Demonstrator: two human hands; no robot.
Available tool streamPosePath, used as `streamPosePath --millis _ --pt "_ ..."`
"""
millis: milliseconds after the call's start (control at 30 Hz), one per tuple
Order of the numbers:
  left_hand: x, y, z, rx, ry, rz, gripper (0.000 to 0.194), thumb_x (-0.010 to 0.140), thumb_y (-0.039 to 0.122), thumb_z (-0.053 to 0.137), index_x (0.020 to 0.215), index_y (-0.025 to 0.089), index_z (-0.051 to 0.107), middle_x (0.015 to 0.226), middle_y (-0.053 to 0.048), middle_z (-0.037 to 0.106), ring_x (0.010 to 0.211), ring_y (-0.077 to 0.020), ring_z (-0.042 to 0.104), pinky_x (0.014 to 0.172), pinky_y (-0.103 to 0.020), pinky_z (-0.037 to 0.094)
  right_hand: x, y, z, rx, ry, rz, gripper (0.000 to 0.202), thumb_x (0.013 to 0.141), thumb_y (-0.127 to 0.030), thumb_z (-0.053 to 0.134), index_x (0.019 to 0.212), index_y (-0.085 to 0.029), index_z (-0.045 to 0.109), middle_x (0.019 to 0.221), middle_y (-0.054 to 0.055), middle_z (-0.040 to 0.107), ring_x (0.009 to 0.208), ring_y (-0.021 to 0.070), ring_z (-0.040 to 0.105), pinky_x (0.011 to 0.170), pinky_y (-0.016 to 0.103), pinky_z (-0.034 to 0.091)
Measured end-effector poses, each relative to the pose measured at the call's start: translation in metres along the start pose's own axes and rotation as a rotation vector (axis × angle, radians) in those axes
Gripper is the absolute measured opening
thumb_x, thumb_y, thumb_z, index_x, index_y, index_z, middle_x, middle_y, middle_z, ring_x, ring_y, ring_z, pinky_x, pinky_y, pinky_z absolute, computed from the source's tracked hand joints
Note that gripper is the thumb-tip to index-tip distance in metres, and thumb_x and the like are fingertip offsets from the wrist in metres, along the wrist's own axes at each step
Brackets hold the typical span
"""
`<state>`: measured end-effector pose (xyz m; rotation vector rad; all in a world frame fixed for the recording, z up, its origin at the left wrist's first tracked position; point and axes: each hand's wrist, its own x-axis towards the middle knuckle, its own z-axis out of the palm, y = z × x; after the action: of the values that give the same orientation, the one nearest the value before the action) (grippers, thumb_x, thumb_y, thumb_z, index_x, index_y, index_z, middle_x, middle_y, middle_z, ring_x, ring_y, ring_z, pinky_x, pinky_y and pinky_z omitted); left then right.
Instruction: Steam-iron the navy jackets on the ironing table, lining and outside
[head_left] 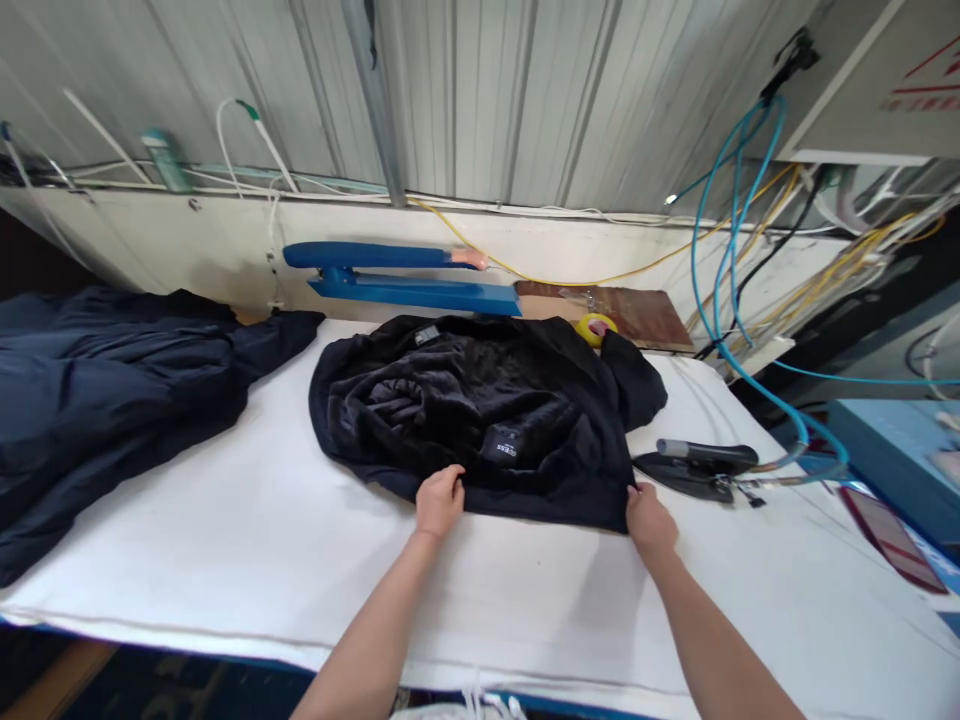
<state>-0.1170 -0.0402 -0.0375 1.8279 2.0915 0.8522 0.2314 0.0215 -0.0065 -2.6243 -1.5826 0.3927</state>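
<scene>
Dark jacket lies spread out, lining rumpled, seemingly not yet smoothed; left hand pinches its near edge, right hand its near-right corner.

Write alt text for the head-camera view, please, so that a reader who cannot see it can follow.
A person's left hand and right hand grip the near edge of a dark, plush-lined garment lying on a white-covered table. An iron lies to its right, a second dark garment to its left, and a blue padded board behind.
</scene>
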Motion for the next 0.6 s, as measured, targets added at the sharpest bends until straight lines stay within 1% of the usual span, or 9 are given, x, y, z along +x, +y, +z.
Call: streamPosePath --millis 100,167,267,333,400,433,500,567,600 --pt "-0.015 -0.021 -0.002 -0.095 0.198 -0.036 0.029 0.076 0.011 0.037 0.099 0.017 0.053 0.089 -0.005 0.056 0.087 -0.0133 0.053 0.081 -0.024 0.042 -0.004 0.006 0.005 -0.012 0.020 -0.012 0.040 0.087 -0.040 0.022 0.114 -0.018 0.040 0.091 0.013 0.062 0.083 0.0250 0.060 0.069 0.035 0.041" --pt "-0.021 -0.031 -0.012 -0.030 0.272 -0.121 0.028 0.074 0.009 0.037 0.095 0.016 0.054 0.092 -0.007 0.052 0.089 -0.0151 0.052 0.082 -0.027 0.042 -0.003 0.011 0.005 -0.018 0.017 -0.024 0.038 0.086 -0.040 0.025 0.114 -0.018 0.039 0.086 0.011 0.063 0.081 0.0246 0.060 0.067 0.034 0.040" --pt "-0.022 -0.029 -0.029 0.155 0.264 -0.343 0.028 0.074 0.013 0.041 0.098 0.016 0.054 0.098 -0.009 0.047 0.088 -0.0188 0.051 0.078 -0.031 0.044 0.001 0.017 0.001 -0.025 -0.004 -0.031 0.032 0.085 -0.037 0.028 0.109 -0.020 0.041 0.082 0.009 0.063 0.078 0.0235 0.060 0.065 0.031 0.039" --pt "-0.021 -0.018 -0.036 0.237 0.193 -0.508 0.031 0.075 0.018 0.042 0.104 0.017 0.052 0.098 -0.010 0.047 0.082 -0.0204 0.053 0.071 -0.034 0.045 0.003 0.016 -0.002 0.015 0.004 -0.015 0.032 0.086 -0.036 0.026 0.108 -0.019 0.042 0.082 0.009 0.063 0.077 0.0228 0.060 0.063 0.030 0.038" --pt "-0.020 -0.006 -0.039 0.272 0.140 -0.628 0.033 0.076 0.023 0.042 0.107 0.016 0.050 0.098 -0.010 0.049 0.079 -0.0216 0.054 0.066 -0.035 0.046 0.004 0.011 -0.004 0.096 0.043 -0.003 0.036 0.087 -0.038 0.022 0.110 -0.017 0.040 0.082 0.009 0.063 0.077 0.0220 0.059 0.062 0.028 0.037" --pt "-0.020 0.000 -0.039 0.296 0.143 -0.654 0.034 0.076 0.024 0.042 0.108 0.016 0.050 0.099 -0.011 0.049 0.083 -0.0228 0.053 0.066 -0.035 0.045 0.003 0.007 -0.004 0.136 0.061 -0.017 0.038 0.087 -0.039 0.021 0.112 -0.017 0.039 0.082 0.009 0.063 0.077 0.0214 0.059 0.061 0.028 0.036" --pt "-0.024 0.007 -0.036 0.389 0.206 -0.648 0.034 0.075 0.024 0.044 0.108 0.018 0.052 0.111 -0.012 0.047 0.100 -0.0264 0.048 0.076 -0.038 0.043 0.002 0.000 -0.004 0.175 0.048 -0.102 0.037 0.087 -0.039 0.026 0.115 -0.018 0.036 0.082 0.006 0.062 0.074 0.0198 0.059 0.060 0.027 0.035" --pt "-0.032 0.008 -0.032 0.502 0.250 -0.630 0.035 0.078 0.027 0.042 0.112 0.024 0.051 0.127 -0.011 0.038 0.117 -0.0297 0.033 0.088 -0.047 0.035 0.003 -0.002 -0.002 0.152 -0.006 -0.204 0.033 0.085 -0.037 0.030 0.113 -0.022 0.039 0.079 0.003 0.062 0.070 0.0180 0.058 0.058 0.025 0.034" --pt "-0.036 0.006 -0.030 0.540 0.232 -0.631 0.037 0.080 0.029 0.039 0.116 0.028 0.048 0.133 -0.009 0.032 0.122 -0.0304 0.027 0.091 -0.052 0.029 0.003 0.000 -0.002 0.130 -0.025 -0.237 0.030 0.085 -0.036 0.030 0.110 -0.024 0.042 0.077 0.002 0.062 0.067 0.0172 0.057 0.057 0.025 0.033"
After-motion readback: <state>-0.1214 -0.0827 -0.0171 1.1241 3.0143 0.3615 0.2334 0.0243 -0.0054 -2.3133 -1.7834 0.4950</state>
